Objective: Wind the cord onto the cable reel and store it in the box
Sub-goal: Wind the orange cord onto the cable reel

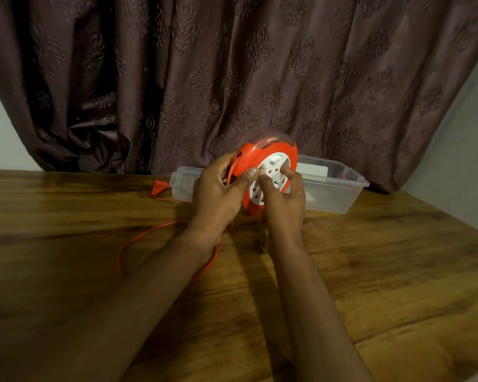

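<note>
A round orange cable reel [260, 150] with a white socket face is held upright above the wooden table [370, 271]. My left hand [218, 197] grips its left rim, thumb across the front. My right hand [284, 199] has curled fingers hooked into the white centre disc. The orange cord [138, 238] runs from the reel down under my left wrist and loops on the table to the left. Its orange plug [158, 188] lies beside the box's left end. The clear plastic box [337, 194] stands open behind the reel.
A dark patterned curtain [232, 78] hangs right behind the box at the table's far edge. A white item [313, 170] lies inside the box. The table's right edge runs diagonally at the right, with a pale wall beyond.
</note>
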